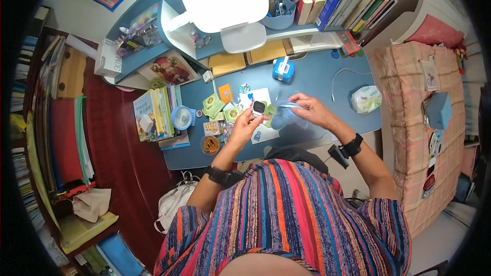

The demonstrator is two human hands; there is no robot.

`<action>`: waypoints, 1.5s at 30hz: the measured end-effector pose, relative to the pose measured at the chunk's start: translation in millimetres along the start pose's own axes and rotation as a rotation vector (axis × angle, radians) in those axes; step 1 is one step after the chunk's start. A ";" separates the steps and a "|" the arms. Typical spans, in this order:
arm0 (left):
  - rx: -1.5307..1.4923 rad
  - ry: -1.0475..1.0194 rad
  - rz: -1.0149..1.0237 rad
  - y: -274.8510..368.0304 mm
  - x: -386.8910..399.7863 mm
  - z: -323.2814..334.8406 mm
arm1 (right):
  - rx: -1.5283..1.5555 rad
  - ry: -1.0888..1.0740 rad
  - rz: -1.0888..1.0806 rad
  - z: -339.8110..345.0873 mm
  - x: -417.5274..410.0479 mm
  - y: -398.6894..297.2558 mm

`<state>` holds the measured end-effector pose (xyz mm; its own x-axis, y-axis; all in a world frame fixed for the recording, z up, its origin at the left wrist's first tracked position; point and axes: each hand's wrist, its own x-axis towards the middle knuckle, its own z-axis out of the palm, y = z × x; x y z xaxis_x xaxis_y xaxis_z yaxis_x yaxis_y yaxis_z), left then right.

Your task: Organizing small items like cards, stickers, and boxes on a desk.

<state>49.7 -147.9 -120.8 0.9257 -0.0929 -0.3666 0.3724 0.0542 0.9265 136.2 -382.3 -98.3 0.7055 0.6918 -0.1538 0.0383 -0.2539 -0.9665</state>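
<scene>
Between the thumb and fingers of my left hand (245, 125) is a small white device with a dark square face (259, 107), perhaps a watch. My right hand (310, 110) pinches the upper edge of a translucent plastic bag (285, 119), which is blurred and hangs just right of the device. Under both hands lies a white sheet of paper (264, 137) with blue print, partly covered by the hands and the bag. Green cards (213, 105) and an orange card (225, 93) lie beyond my left hand on the blue desk (318, 80).
A blue box with a white handle (283, 70) stands at the back. A small blue fan (182, 118), upright books (157, 113) and a round tub (210, 145) are on the left. At the right are a white cable (333, 84) and a tissue pack (366, 99).
</scene>
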 end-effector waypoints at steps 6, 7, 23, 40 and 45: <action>0.081 -0.063 0.134 27.7 8.8 33.4 | -0.552 0.471 -0.490 43.4 37.8 -26.9; 0.077 -0.101 0.096 37.8 9.5 34.2 | -0.395 0.456 -0.350 38.0 45.0 -23.6; 0.718 -0.168 0.535 62.6 -14.9 14.4 | 0.859 0.278 0.077 37.4 42.3 -55.6; 0.557 0.355 0.777 62.4 4.4 4.4 | 0.467 0.232 -0.063 81.2 68.7 -72.6; 0.525 0.350 0.788 85.0 5.9 -37.2 | -0.349 0.076 -0.258 123.7 60.4 -86.4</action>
<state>89.3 -106.8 -47.4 0.8942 0.0821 0.4402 -0.3521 -0.4783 0.8045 88.0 -234.9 -49.5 0.6910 0.7143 0.1113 0.4474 -0.3017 -0.8419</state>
